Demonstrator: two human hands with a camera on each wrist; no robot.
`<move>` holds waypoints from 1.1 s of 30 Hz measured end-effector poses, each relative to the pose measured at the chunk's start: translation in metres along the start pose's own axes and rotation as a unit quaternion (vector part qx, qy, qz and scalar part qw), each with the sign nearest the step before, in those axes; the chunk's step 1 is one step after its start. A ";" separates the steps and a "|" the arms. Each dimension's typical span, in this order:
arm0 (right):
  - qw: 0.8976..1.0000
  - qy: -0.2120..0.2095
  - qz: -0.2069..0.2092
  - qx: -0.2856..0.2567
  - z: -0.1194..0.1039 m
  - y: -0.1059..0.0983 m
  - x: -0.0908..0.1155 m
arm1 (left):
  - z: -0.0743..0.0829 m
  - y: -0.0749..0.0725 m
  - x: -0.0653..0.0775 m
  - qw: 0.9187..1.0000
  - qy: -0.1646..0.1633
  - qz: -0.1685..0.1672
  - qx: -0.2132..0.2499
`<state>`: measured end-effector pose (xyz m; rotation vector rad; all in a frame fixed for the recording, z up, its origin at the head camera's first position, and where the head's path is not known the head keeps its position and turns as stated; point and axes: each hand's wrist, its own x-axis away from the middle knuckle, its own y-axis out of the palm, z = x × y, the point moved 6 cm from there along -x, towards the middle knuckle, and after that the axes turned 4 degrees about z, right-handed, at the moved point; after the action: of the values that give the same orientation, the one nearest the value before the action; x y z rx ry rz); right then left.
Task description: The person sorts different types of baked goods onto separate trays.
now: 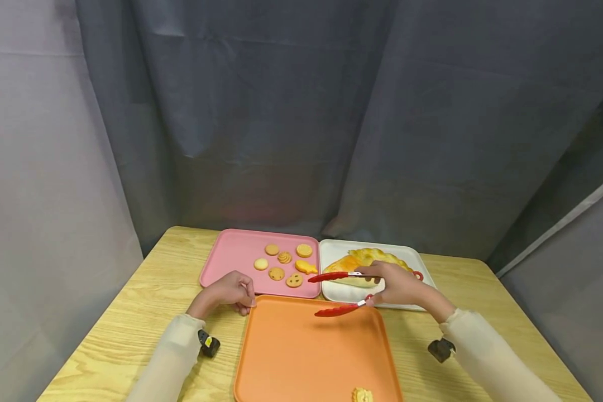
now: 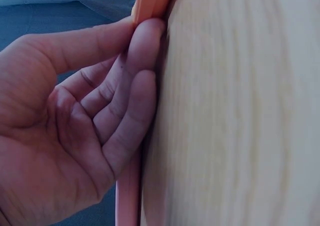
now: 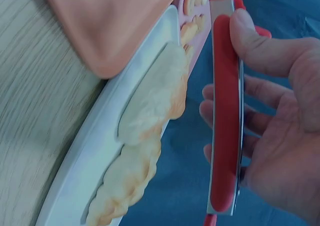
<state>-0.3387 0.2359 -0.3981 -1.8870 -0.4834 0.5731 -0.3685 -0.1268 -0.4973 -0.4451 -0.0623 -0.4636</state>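
Note:
In the head view, my left hand (image 1: 233,291) is at the far left corner of the orange tray (image 1: 311,352). Up close in the left wrist view, its thumb and forefinger pinch the tray's rim (image 2: 150,3). My right hand (image 1: 396,283) holds red-tipped tongs (image 1: 335,310) with their arms spread and nothing between the tips. The tongs hover over the far edge of the orange tray, pointing left. A pale yellow cookie (image 1: 362,395) lies at that tray's near edge, partly cut off by the frame.
A pink tray (image 1: 231,254) at the back left holds several cookies (image 1: 276,273) and an orange fish-shaped piece (image 1: 306,267). Beside it, a white tray (image 1: 338,291) carries a braided loaf (image 1: 379,255) and other bread (image 1: 340,264). Grey curtains (image 1: 261,123) hang behind the wooden table (image 1: 110,340).

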 end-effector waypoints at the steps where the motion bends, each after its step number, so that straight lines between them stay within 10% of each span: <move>1: 1.000 -0.005 -0.004 -0.004 0.001 -0.001 0.002 | 0.000 0.000 0.000 1.000 0.001 0.000 0.000; 22: 0.972 -0.179 -0.114 -0.103 0.001 -0.015 0.040 | 0.000 -0.001 -0.001 1.000 -0.002 -0.001 -0.004; 33: 0.965 -0.162 -0.169 -0.120 0.003 -0.007 0.054 | -0.002 -0.002 -0.001 1.000 0.003 0.000 -0.011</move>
<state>-0.2977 0.2713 -0.4019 -1.8826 -1.1084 0.6152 -0.3704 -0.1284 -0.4986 -0.4663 -0.0523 -0.4665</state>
